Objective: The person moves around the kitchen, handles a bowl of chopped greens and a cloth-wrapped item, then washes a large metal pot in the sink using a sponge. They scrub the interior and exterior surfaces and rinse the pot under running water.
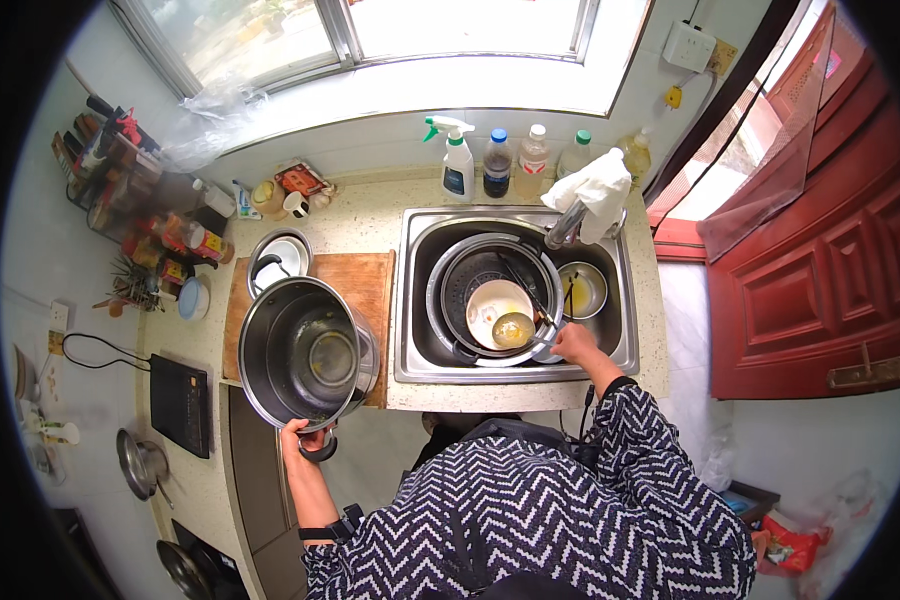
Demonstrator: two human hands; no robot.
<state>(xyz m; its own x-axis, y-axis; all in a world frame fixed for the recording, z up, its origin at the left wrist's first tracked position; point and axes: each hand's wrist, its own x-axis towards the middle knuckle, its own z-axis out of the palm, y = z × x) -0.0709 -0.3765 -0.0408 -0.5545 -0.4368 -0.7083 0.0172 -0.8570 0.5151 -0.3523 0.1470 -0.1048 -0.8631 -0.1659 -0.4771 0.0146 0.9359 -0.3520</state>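
Note:
My left hand (305, 435) grips the rim of a deep stainless steel pot (289, 360) beside its black handle. The pot is tilted, its mouth facing up toward me, with wet yellowish bits on the bottom. My right hand (574, 343) holds a metal ladle (514, 330) by its handle. Its bowl, with pale yellow bits in it, is over a cream bowl (487, 296) in the sink. That bowl sits in a dark perforated steamer pan (461, 271), nested in a larger basin (436, 300). Dark chopsticks or utensils (534, 296) lean beside the bowl.
Right of the nested pans, a small metal bowl (589, 289) holds yellowish liquid inside the steel sink (420, 373). A cloth (592, 187) drapes over the faucet (565, 227). A spray bottle (457, 169) stands behind. A wooden cutting board (345, 266) and a glass lid (289, 251) are left.

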